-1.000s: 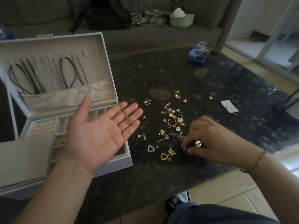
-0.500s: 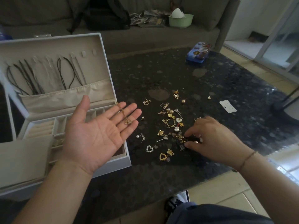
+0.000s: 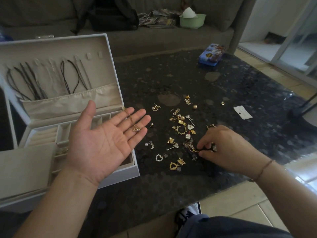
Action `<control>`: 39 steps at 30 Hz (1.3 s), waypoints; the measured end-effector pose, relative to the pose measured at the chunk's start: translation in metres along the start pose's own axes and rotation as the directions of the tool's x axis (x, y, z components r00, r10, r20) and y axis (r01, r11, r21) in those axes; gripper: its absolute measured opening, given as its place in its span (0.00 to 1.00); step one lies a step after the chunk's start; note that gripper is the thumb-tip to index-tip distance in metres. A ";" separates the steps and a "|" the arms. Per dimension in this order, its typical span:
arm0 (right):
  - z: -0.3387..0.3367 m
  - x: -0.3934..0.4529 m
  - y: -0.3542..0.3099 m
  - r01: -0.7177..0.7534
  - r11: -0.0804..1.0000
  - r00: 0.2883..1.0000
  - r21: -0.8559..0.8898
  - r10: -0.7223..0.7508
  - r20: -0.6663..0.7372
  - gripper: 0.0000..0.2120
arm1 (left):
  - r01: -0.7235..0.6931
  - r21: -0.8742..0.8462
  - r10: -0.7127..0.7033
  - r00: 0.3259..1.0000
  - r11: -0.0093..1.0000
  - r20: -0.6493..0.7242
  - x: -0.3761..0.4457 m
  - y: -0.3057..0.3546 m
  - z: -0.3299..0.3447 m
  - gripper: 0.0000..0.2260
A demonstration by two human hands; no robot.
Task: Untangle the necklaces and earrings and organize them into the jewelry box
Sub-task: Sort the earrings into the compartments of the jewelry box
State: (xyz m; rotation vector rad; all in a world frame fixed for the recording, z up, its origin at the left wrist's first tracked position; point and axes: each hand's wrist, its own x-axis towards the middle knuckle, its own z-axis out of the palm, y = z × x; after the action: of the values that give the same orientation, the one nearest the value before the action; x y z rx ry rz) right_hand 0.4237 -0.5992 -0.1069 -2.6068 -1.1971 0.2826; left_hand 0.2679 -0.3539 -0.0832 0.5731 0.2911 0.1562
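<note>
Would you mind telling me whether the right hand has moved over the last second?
Yes, slightly: the right hand has shifted nearer the gold heart earring, its fingertips now pinching a small gold piece in the pile.

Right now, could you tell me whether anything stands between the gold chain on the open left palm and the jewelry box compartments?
Nothing visible does. The left hand lies open, palm up, right above the jewelry box, with the gold chain draped over its fingers. The compartments beneath stand uncovered, lid up. Only the hand itself hides some of them.

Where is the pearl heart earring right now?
The pearl heart earring lies on the dark table, at the near left edge of the pile, between the jewelry box and the gold heart.
</note>
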 end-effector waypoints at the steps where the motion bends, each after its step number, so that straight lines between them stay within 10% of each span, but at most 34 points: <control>1: -0.001 0.001 0.000 0.004 1.000 1.000 -0.007 -0.004 0.000 0.03 | 0.002 0.002 -0.002 1.000 1.000 -0.002 0.000 0.000 0.001 0.36; 16: -0.013 -0.003 0.006 -0.025 0.798 0.999 0.602 0.041 -0.013 0.05 | 0.005 0.028 -0.005 1.000 1.000 -0.014 -0.001 0.002 0.006 0.34; 20: -0.018 -0.004 0.005 -0.025 0.606 0.999 0.795 0.046 -0.003 0.08 | 0.059 0.337 -0.042 0.997 0.940 -0.059 0.006 0.007 0.019 0.25; 24: -0.015 -0.003 0.002 -0.034 0.427 0.998 0.903 0.066 0.007 0.10 | -0.076 0.878 0.117 0.993 0.473 0.023 0.031 0.002 0.042 0.08; 29: -0.011 0.000 -0.007 -0.074 0.098 0.990 0.992 0.128 0.061 0.07 | -0.166 0.962 -0.045 0.986 -0.219 0.159 0.063 -0.017 0.050 0.10; 32: -0.014 -0.001 -0.007 -0.102 0.080 0.982 0.992 0.166 0.087 0.10 | -0.088 0.996 -0.071 0.993 0.019 0.089 0.066 -0.025 0.047 0.10; 35: -0.014 -0.002 0.001 -0.137 0.560 0.928 0.817 0.361 -0.091 0.12 | 0.004 0.964 -0.077 0.997 0.266 0.017 0.066 -0.028 0.048 0.12; 37: -0.009 0.000 0.005 -0.208 0.901 0.916 0.381 0.315 -0.247 0.07 | 0.089 0.883 -0.094 0.994 0.461 -0.051 0.067 -0.028 0.049 0.12; 39: -0.003 0.002 0.003 -0.170 0.984 0.959 0.058 0.179 -0.220 0.05 | 0.186 0.730 -0.132 0.983 0.658 -0.131 0.069 -0.028 0.049 0.10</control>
State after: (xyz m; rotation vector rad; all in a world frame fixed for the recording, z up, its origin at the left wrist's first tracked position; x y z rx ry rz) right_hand 0.4282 -0.5996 -0.1052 -2.6297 -0.8801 0.0404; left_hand 0.3503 -0.3871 -0.0750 1.3629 0.4742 -0.1343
